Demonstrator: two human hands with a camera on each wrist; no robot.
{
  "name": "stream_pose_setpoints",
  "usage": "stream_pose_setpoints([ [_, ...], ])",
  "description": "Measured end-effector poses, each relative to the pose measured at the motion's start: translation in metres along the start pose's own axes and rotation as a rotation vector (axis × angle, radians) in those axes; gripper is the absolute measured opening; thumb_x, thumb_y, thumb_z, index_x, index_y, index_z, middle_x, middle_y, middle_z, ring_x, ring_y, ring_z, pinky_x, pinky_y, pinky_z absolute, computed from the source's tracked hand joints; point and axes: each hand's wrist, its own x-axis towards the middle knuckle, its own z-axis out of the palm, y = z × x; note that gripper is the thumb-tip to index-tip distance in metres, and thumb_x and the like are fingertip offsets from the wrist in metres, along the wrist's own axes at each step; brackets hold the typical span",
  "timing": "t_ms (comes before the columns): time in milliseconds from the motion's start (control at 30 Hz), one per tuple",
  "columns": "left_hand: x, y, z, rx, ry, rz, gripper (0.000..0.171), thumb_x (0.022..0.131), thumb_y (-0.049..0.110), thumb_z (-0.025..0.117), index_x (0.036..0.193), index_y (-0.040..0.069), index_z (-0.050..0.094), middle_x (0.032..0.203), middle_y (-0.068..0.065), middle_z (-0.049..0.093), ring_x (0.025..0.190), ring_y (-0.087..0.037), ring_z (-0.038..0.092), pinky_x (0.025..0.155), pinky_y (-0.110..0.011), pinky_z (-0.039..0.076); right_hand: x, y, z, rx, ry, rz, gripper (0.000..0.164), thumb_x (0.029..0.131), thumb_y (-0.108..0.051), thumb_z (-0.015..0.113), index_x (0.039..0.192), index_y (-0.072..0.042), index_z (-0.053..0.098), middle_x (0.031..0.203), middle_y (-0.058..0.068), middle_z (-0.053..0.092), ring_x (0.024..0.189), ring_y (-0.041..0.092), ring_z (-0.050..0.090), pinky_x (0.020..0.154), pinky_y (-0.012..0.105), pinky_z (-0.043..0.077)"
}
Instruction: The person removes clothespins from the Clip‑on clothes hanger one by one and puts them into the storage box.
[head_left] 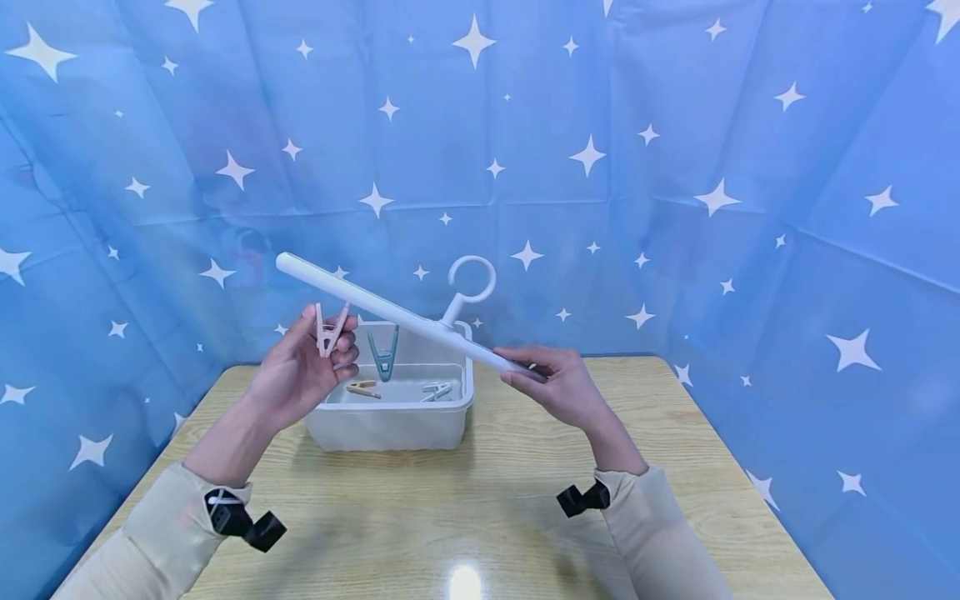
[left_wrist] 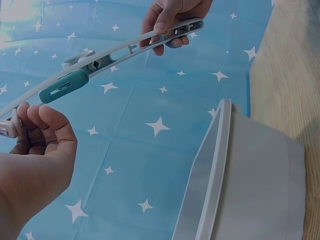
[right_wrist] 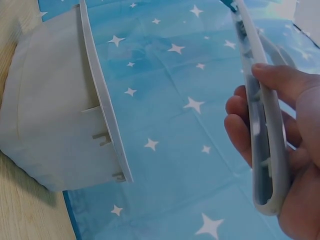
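Note:
A white clothes hanger (head_left: 408, 321) is held tilted above the table, its left end higher and its round hook upward. My right hand (head_left: 558, 383) grips the hanger's right end, thumb on one side and fingers on the other. The left hand (head_left: 303, 367) pinches a pale pink clothespin (head_left: 327, 337) close under the hanger's left arm; whether it touches the bar I cannot tell. A teal clothespin (left_wrist: 65, 86) is on the hanger near its middle and hangs below the bar in the head view.
Behind the hands, a white plastic bin (head_left: 390, 425) stands on the wooden table (head_left: 525, 467). Inside it lie a yellow clothespin (head_left: 363, 388) and a pale clothespin (head_left: 437, 391). A blue star-patterned curtain (head_left: 555, 108) surrounds the table at the back and sides.

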Motion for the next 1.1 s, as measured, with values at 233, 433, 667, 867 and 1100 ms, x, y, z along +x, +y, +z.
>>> stream_pose_setpoints([
  [233, -0.001, -0.003, 0.000, -0.006, -0.008, 0.007, 0.056, 0.110, 0.041, 0.018, 0.115, 0.006, 0.061, 0.092, 0.000, 0.059, 0.080, -0.014, 0.050, 0.074, -0.028, 0.040, -0.001, 0.000, 0.000, 0.009, -0.007, 0.018, 0.033, 0.091, -0.015, 0.074, 0.124, -0.015, 0.072, 0.117, 0.010, 0.073, 0.063, 0.010, 0.051, 0.052, 0.022, 0.042],
  [433, -0.002, -0.005, 0.000, 0.017, -0.015, 0.008, 0.053, 0.110, 0.040, 0.019, 0.113, 0.008, 0.061, 0.094, 0.001, 0.059, 0.080, -0.013, 0.049, 0.074, -0.027, 0.040, -0.002, 0.000, 0.000, 0.014, -0.008, 0.001, 0.033, 0.091, -0.014, 0.074, 0.124, -0.014, 0.072, 0.116, 0.010, 0.073, 0.067, 0.011, 0.053, 0.055, 0.022, 0.044],
  [667, -0.002, -0.009, 0.001, 0.088, -0.002, 0.043, 0.046, 0.110, 0.038, 0.025, 0.111, 0.010, 0.062, 0.097, 0.003, 0.059, 0.080, -0.011, 0.049, 0.073, -0.024, 0.040, -0.004, 0.003, 0.001, 0.020, 0.000, -0.021, 0.033, 0.090, -0.012, 0.074, 0.123, -0.012, 0.073, 0.115, 0.010, 0.073, 0.076, 0.014, 0.057, 0.060, 0.022, 0.048],
  [867, -0.003, -0.010, 0.003, 0.130, -0.005, 0.089, 0.043, 0.111, 0.034, 0.026, 0.111, 0.011, 0.063, 0.097, 0.005, 0.061, 0.078, -0.010, 0.052, 0.072, -0.021, 0.042, -0.003, 0.002, 0.000, -0.002, 0.002, -0.033, 0.033, 0.089, -0.012, 0.075, 0.123, -0.013, 0.073, 0.114, 0.009, 0.074, 0.077, 0.013, 0.059, 0.060, 0.021, 0.049],
  [1100, -0.004, -0.011, 0.006, 0.168, 0.079, 0.133, 0.038, 0.110, 0.032, 0.034, 0.108, 0.010, 0.065, 0.092, 0.005, 0.062, 0.070, -0.008, 0.052, 0.068, -0.019, 0.039, -0.002, 0.002, -0.001, -0.011, -0.002, -0.034, 0.033, 0.089, -0.012, 0.076, 0.122, -0.012, 0.073, 0.114, 0.010, 0.074, 0.076, 0.012, 0.059, 0.059, 0.021, 0.049],
])
